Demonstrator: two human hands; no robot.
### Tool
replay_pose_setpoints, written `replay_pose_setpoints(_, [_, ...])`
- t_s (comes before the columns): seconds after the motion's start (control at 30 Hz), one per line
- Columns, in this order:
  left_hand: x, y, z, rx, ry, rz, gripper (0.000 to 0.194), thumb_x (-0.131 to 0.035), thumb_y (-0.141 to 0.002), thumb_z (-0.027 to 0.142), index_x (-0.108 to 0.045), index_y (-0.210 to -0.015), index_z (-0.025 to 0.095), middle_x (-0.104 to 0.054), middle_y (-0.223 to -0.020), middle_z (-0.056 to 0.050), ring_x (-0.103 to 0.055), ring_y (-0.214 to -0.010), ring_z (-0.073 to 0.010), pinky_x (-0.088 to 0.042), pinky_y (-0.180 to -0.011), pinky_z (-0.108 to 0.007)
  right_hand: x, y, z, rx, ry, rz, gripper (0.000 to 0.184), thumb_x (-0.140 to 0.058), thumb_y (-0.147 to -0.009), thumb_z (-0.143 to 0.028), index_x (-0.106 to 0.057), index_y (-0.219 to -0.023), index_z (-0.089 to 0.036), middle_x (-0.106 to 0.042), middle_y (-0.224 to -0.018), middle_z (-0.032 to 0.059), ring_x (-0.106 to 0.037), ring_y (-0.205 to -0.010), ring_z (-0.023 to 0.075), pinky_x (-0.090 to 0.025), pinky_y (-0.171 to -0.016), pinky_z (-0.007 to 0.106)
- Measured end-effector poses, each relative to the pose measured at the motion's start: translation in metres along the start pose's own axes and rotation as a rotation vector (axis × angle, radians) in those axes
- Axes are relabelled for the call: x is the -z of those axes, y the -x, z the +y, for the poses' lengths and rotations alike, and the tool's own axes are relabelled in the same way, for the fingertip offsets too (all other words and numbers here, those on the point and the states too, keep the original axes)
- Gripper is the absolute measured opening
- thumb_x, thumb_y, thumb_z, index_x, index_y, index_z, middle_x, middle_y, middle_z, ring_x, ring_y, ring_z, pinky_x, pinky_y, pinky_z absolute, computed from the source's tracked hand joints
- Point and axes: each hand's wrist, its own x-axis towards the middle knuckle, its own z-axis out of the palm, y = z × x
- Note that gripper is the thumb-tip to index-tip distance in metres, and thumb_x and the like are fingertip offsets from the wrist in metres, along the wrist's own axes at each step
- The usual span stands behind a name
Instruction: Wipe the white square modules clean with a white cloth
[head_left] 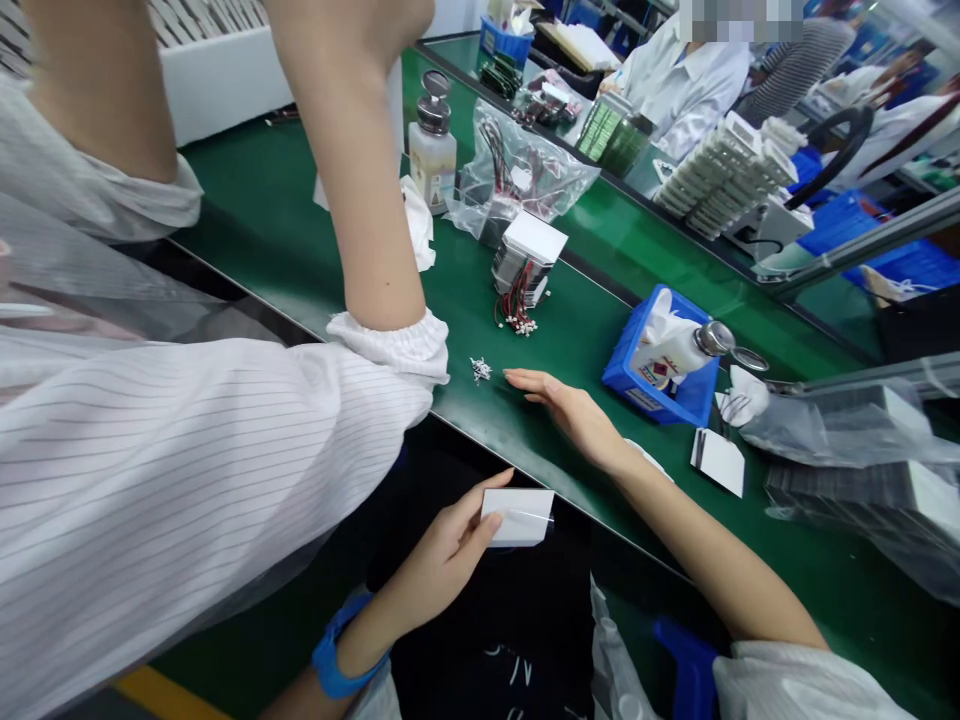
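My left hand (454, 545), with a blue band at its wrist, grips a flat white rectangular panel (521, 518) between thumb and fingers, just off the table's front edge. A clear strip sticks out from the panel's right side. My right hand (566, 405) hovers over or rests on the green table (517, 440), fingers stretched out and holding nothing. Close to its fingertips lies a small pile of white bits (481, 370), too small to name. Farther back stands a stack of white panels (531, 245) with red and black wires (516, 300) hanging from it.
At the left, a co-worker's arm in a striped sleeve (315, 400) reaches across the table. A blue bin (626, 375) holds a pump bottle (675, 355); another bottle (433, 150) stands farther back. Bagged panels (847, 500) lie at the right. Another person (675, 80) sits opposite.
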Motion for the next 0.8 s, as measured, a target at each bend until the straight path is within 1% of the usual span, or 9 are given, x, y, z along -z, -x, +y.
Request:
replay_pose_setpoints(0.1, [-0.008,-0.008,0.001,-0.005,0.119,0.02,0.049,-0.051,-0.098,0.039,-0.045,-0.145,0.023,-0.063,-0.135,-0.008,-0.063,-0.119,-0.0223,-0.05,-0.104,-0.034,0.012,0.024,-0.002,-0.042,-0.105,0.03,0.038,-0.036,-0.104,-0.041,-0.07,-0.116,-0.03,-0.064,-0.133,0.0016,-0.056,-0.126,0.0213,-0.048,-0.103,0.04])
replay_pose_setpoints(0.23, [-0.021,-0.02,0.004,-0.069,0.087,0.059,0.055,-0.052,-0.098,0.034,-0.037,-0.149,0.021,-0.069,-0.123,-0.008,-0.068,-0.107,-0.0187,-0.052,-0.099,-0.032,0.034,0.058,0.001,-0.026,0.008,0.218,0.033,-0.042,-0.102,-0.042,-0.069,-0.113,-0.028,-0.069,-0.117,0.0037,-0.064,-0.109,0.0196,-0.053,-0.089,0.034])
replay_pose_setpoints(0.33, [-0.031,-0.032,0.008,-0.111,0.001,0.043,0.058,-0.049,-0.099,0.031,-0.029,-0.153,0.023,-0.073,-0.111,-0.007,-0.07,-0.094,-0.0163,-0.056,-0.092,-0.031,0.051,0.082,0.009,0.0,0.269,0.362,0.027,-0.045,-0.101,-0.04,-0.066,-0.109,-0.025,-0.069,-0.107,0.0054,-0.065,-0.098,0.02,-0.053,-0.084,0.036])
replay_pose_setpoints(0.4, [-0.037,-0.039,0.01,-0.137,-0.082,0.01,0.054,-0.047,-0.1,0.031,-0.032,-0.152,0.024,-0.073,-0.107,-0.007,-0.071,-0.086,-0.0157,-0.058,-0.083,-0.029,0.06,0.095,0.017,0.026,0.53,0.419,0.02,-0.049,-0.1,-0.036,-0.064,-0.104,-0.023,-0.067,-0.103,0.0072,-0.063,-0.095,0.0219,-0.051,-0.084,0.039])
replay_pose_setpoints(0.47, [-0.043,-0.047,0.012,-0.194,-0.226,-0.013,0.047,-0.045,-0.101,0.031,-0.04,-0.147,0.025,-0.071,-0.111,-0.008,-0.07,-0.082,-0.0158,-0.059,-0.078,-0.028,0.064,0.106,0.026,0.049,0.739,0.408,0.014,-0.053,-0.098,-0.032,-0.061,-0.103,-0.022,-0.065,-0.1,0.0091,-0.06,-0.095,0.0246,-0.05,-0.085,0.043])
replay_pose_setpoints(0.53, [-0.048,-0.054,0.014,-0.301,-0.409,0.004,0.041,-0.045,-0.101,0.028,-0.046,-0.141,0.024,-0.067,-0.12,-0.009,-0.07,-0.088,-0.0174,-0.059,-0.081,-0.03,0.065,0.113,0.035,0.049,0.83,0.349,0.012,-0.053,-0.097,-0.03,-0.06,-0.103,-0.021,-0.064,-0.1,0.0104,-0.058,-0.096,0.0265,-0.049,-0.085,0.045])
replay_pose_setpoints(0.63, [-0.056,-0.063,0.015,-0.481,-0.668,0.042,0.035,-0.043,-0.1,0.02,-0.052,-0.135,0.02,-0.064,-0.121,-0.011,-0.064,-0.103,-0.0207,-0.055,-0.091,-0.036,0.065,0.116,0.046,0.026,0.806,0.3,0.01,-0.051,-0.099,-0.028,-0.059,-0.098,-0.021,-0.063,-0.095,0.0093,-0.057,-0.091,0.0249,-0.049,-0.082,0.043])
replay_pose_setpoints(0.73, [-0.06,-0.07,0.013,-0.594,-0.919,0.046,0.034,-0.044,-0.099,0.014,-0.055,-0.13,0.016,-0.063,-0.104,-0.011,-0.059,-0.097,-0.0228,-0.054,-0.086,-0.039,0.068,0.114,0.049,0.009,0.712,0.285,0.012,-0.05,-0.099,-0.026,-0.057,-0.091,-0.021,-0.063,-0.087,0.0068,-0.057,-0.083,0.0218,-0.048,-0.077,0.039])
replay_pose_setpoints(0.8, [-0.061,-0.073,0.01,-0.637,-1.061,0.078,0.036,-0.047,-0.097,0.012,-0.056,-0.132,0.016,-0.06,-0.103,-0.012,-0.055,-0.097,-0.025,-0.052,-0.085,-0.042,0.072,0.111,0.047,0.006,0.644,0.25,0.013,-0.051,-0.099,-0.026,-0.057,-0.089,-0.021,-0.063,-0.086,0.0061,-0.058,-0.083,0.0207,-0.047,-0.077,0.037])
